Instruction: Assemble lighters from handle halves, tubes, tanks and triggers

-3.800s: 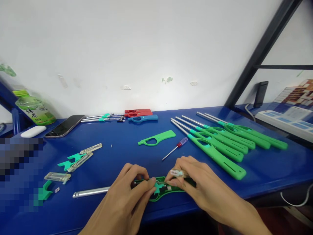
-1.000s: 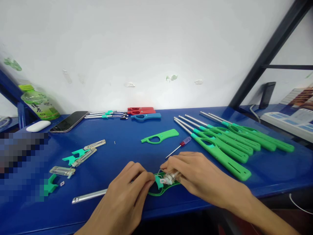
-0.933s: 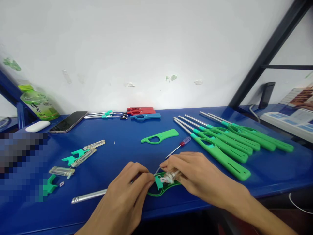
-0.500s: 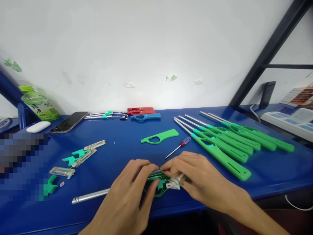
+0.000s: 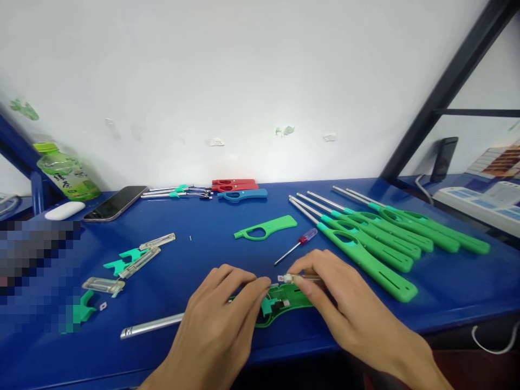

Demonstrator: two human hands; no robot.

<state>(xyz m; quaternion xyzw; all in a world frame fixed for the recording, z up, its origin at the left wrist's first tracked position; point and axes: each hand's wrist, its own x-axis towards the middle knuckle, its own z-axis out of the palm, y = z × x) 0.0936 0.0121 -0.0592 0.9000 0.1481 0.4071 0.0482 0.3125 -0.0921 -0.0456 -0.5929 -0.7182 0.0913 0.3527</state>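
My left hand (image 5: 217,317) is closed over an opened long-nosed gas lighter (image 5: 298,297), its thumb and fingertips pinched at the upper edge. The green half-shell lies with its inside up, and a teal trigger (image 5: 267,307) and thin wires sit in it. A silver metal tube (image 5: 156,325) sticks out to the left from under that hand. My right hand (image 5: 343,298) pinches a clear fuel tank (image 5: 312,278) with a whitish valve end, just above the shell's right part. Fingers hide most of the tank.
Finished-looking green lighters (image 5: 365,260) lie at right. A screwdriver (image 5: 296,246) and a loose green shell half (image 5: 266,227) lie ahead. Clear tanks (image 5: 140,262) and teal triggers are at left; red shells (image 5: 233,185), a blue shell (image 5: 244,195), a phone (image 5: 116,203) and a bottle (image 5: 67,173) stand farther back.
My right hand has lifted the fuel tank up and turned it, so its valve end now points left. The shell's right part and the inner parts show more. My left hand's thumb has moved up to its fingertips.
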